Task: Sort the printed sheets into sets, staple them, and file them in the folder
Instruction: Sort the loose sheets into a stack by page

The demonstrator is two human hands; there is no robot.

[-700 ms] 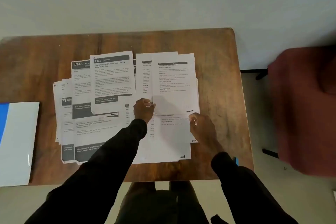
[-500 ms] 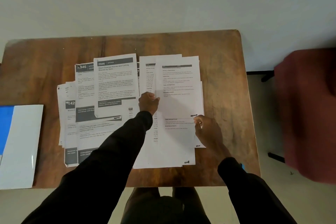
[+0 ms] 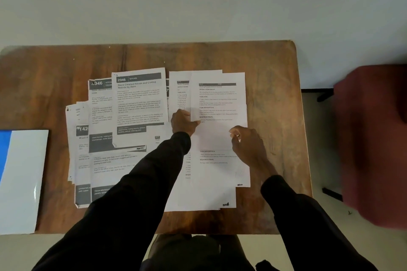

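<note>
Wooden table [image 3: 264,61] by pale wall [image 3: 198,6], printed sheets [image 3: 138,103] spread, left hand [image 3: 184,122] pinching top sheet [image 3: 218,103], right hand [image 3: 248,145] seemingly gripping it

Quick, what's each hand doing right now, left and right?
Left hand: pinches the left edge of the top sheet.
Right hand: pinches the same sheet's lower right edge.

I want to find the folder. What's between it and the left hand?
Head view: bare table, then overlapping printed sheets, lie between the folder and the left hand.

Long black sleeves [image 3: 136,193], dark trousers [image 3: 198,253]
</note>
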